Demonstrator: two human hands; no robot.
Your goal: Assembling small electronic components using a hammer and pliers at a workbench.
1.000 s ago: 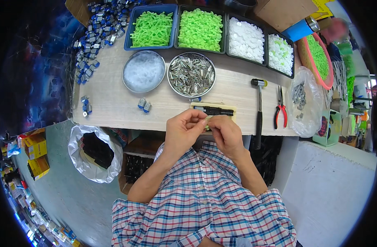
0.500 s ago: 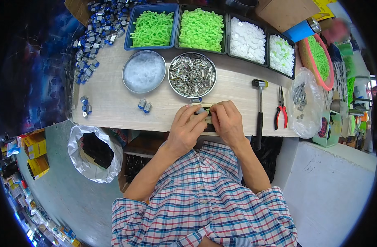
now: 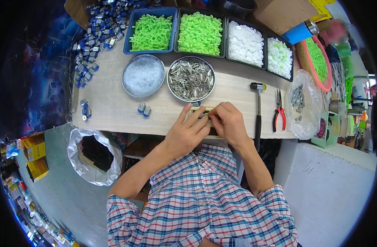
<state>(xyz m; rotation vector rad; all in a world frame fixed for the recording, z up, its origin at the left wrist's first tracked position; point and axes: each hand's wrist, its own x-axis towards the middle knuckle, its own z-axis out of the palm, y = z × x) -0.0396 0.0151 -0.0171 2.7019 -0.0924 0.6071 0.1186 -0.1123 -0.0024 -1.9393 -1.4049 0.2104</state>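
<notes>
Head view: a small wooden block (image 3: 206, 116) at the bench (image 3: 114, 111) front edge is pinched between the left hand (image 3: 187, 131) and right hand (image 3: 229, 122), fingers closed on it, just below a round tin of metal pins (image 3: 191, 78).

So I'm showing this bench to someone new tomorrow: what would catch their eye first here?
Probably the row of trays along the far edge, two heaped with bright green plastic pieces and two with white pieces. In front of them stand a round tin of small metal parts and a tin of clear bits. At the near edge, the left hand and right hand meet over a small block, with a hammer and red-handled pliers to their right.
</notes>
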